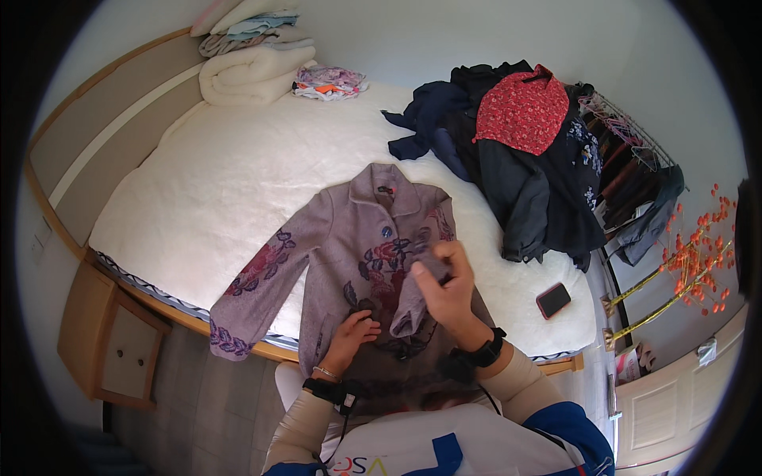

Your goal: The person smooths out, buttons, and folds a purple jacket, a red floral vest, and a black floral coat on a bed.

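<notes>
A mauve floral coat lies front up on the near edge of the bed, its collar pointing away from me. One sleeve stretches out to the left; the other is folded inward over the coat's front, its cuff pointing towards me. My left hand rests on the lower front of the coat, fingers slightly bent, with nothing visible in it. At the folded sleeve is my right hand, thumb and fingers curved and partly blurred; whether it grips the fabric is unclear.
A pile of dark clothes with a red patterned garment lies at the bed's right. A phone is near the right corner. Rolled bedding sits at the back left. A wooden bedside cabinet and a clothes rack flank the bed.
</notes>
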### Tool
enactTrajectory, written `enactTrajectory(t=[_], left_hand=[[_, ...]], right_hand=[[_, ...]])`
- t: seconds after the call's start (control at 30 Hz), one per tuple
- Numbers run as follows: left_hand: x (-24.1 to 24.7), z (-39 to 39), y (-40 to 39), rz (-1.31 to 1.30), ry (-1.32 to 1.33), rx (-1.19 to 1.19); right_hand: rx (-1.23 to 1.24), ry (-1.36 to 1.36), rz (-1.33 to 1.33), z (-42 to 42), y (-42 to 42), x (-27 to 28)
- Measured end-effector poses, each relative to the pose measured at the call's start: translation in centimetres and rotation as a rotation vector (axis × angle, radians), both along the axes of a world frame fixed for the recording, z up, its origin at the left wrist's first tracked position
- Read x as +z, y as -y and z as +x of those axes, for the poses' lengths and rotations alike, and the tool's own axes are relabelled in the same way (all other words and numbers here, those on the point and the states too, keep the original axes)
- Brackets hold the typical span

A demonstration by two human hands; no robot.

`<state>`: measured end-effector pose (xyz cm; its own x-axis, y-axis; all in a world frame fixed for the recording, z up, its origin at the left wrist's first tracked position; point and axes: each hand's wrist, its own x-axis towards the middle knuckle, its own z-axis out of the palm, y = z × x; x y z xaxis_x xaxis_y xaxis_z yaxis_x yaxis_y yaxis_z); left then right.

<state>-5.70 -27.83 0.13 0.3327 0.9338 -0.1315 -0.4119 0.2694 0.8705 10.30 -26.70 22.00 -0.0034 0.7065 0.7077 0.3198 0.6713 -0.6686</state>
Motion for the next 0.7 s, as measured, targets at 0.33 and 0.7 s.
enactTrajectory(t=[0.33, 0.7], left_hand=[[0.1, -3.3, 2.9, -0.038, -0.213, -0.004], [-3.6, -1.9, 4.6, 0.178, -0.495, 0.075]], right_hand=[[0.41, 0.803, -0.564, -0.7, 1.1, -12.0], [0.033, 1.058, -0.168, 2.4, -0.4, -19.7]])
